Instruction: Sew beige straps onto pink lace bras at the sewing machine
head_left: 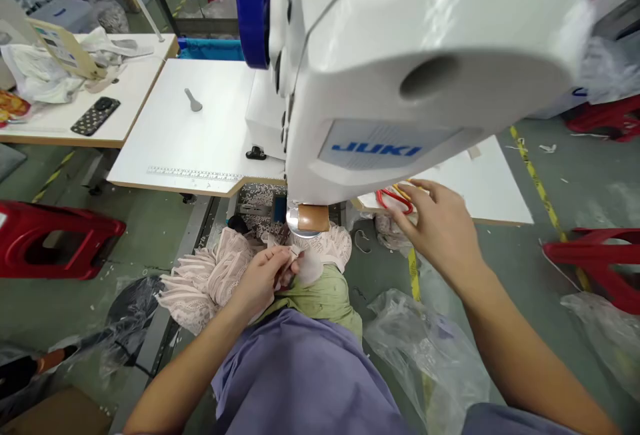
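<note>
My left hand (265,278) pinches the edge of a pale pink lace fabric piece (313,268) over my lap, below the sewing machine head. More of the pink lace pieces (215,275) lie bunched to the left of that hand. My right hand (443,228) is at the front edge of the right table part, its thumb and fingers apart around the red and yellow handles of what look like scissors (395,200). Whether it touches the handles firmly I cannot tell; the blades are hidden. A white JUKI sewing machine (370,141) looms overhead, with its round metal end (300,220) above the lace.
The white table (190,135) bears a ruler strip and a grey spoon-shaped tool (193,100). A phone (96,116) lies on the neighbouring table. Red stools (55,238) stand left and right. Clear plastic bags (430,348) lie on the floor.
</note>
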The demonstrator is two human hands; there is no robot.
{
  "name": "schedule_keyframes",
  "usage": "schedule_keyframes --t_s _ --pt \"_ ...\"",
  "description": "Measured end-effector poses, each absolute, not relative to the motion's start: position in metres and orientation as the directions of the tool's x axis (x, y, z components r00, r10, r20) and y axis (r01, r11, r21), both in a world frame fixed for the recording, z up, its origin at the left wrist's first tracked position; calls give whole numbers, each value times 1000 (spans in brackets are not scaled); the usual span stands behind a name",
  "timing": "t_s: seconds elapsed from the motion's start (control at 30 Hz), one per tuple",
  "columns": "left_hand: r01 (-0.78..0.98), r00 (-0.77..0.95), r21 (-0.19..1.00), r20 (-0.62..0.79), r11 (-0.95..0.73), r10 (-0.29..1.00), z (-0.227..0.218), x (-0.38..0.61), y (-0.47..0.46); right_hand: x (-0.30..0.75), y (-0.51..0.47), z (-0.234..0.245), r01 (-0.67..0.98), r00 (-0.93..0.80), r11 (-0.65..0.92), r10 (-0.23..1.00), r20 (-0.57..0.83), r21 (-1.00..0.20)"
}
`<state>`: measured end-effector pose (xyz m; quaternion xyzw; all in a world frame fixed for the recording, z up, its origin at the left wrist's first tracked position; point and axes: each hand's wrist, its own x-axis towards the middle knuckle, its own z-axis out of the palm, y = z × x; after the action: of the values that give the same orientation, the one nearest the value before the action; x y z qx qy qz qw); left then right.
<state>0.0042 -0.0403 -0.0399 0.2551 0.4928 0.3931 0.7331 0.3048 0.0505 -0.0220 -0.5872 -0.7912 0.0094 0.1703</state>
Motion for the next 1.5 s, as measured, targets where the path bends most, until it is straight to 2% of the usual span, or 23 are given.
schedule_keyframes --t_s 0.07,0.13,0.2,0.23,0.3,0.37,0.4,0.43,0.5,0.57,0.63,0.67,0.73,0.8,0.9,1.0,1.07,1.1,1.17,1.23,1.3,1.4,1.5 --pt "-233 311 759 -535 609 786 -30 6 -37 278 36 -24 839 -393 481 859 327 -254" --pt "-37 414 780 -557 625 720 -21 8 -32 248 14 -32 646 -641 685 726 248 -335" --pt "139 456 799 -577 586 678 -14 10 -28 229 -2 -43 501 -771 758 610 182 -418" --pt "196 432 817 -569 542 700 -13 10 -27 225 -5 -48 488 -773 747 610 173 -452" --pt "294 259 876 -458 382 851 -18 7 -32 228 -3 -54 574 -662 630 733 157 -523" --pt "433 34 887 -193 160 981 -31 6 -42 239 4 -56 667 -425 381 901 93 -640" --pt "465 -29 881 -87 91 996 -41 7 -49 244 7 -56 649 -293 217 956 24 -730" --pt "419 -32 905 -74 81 997 -51 11 -55 246 7 -55 559 -189 43 979 -76 -828" --pt "112 177 959 -277 260 945 -70 24 -67 242 3 -53 207 -113 -294 940 -321 -933" --pt "-213 405 840 -388 498 828 -81 42 -76 228 -7 -49 -161 -195 -536 841 -505 -829" --pt "-417 477 697 -379 583 793 -82 59 -83 214 -19 -43 -345 -298 -640 768 -567 -686" --pt "-484 453 678 -347 553 821 -79 64 -86 209 -24 -38 -376 -337 -654 757 -560 -657" --pt "-546 341 753 -202 368 918 -70 67 -92 204 -31 -25 -378 -383 -613 786 -486 -694" --pt "-454 236 888 34 79 971 -60 59 -94 206 -31 -11 -343 -375 -479 859 -350 -808" --pt "-68 229 955 297 -290 927 -47 39 -88 210 -16 5 -153 -329 -159 939 -101 -975" --pt "320 253 839 371 -439 894 -36 23 -69 204 10 7 180 -244 180 961 134 -967" --pt "522 265 749 311 -408 912 -30 18 -55 197 27 -2 296 -152 246 966 208 -923" --pt "600 263 714 250 -361 932 -27 16 -49 193 34 -8 279 -115 215 975 190 -936" --pt "682 227 690 115 -243 967 -23 15 -41 188 44 -20 127 -110 65 993 51 -990" --pt "681 165 723 1 -114 986 -21 14 -37 186 52 -29 -48 -167 -97 982 -87 -994" --pt "653 107 757 -68 -19 992 -19 12 -35 186 59 -31 -88 -197 -134 974 -115 -987" --pt "661 95 751 -89 4 992 -16 9 -33 188 72 -27 88 -150 66 987 52 -994" --pt "741 139 670 -83 -48 987 -12 7 -29 188 85 -21 238 -155 251 963 219 -938"
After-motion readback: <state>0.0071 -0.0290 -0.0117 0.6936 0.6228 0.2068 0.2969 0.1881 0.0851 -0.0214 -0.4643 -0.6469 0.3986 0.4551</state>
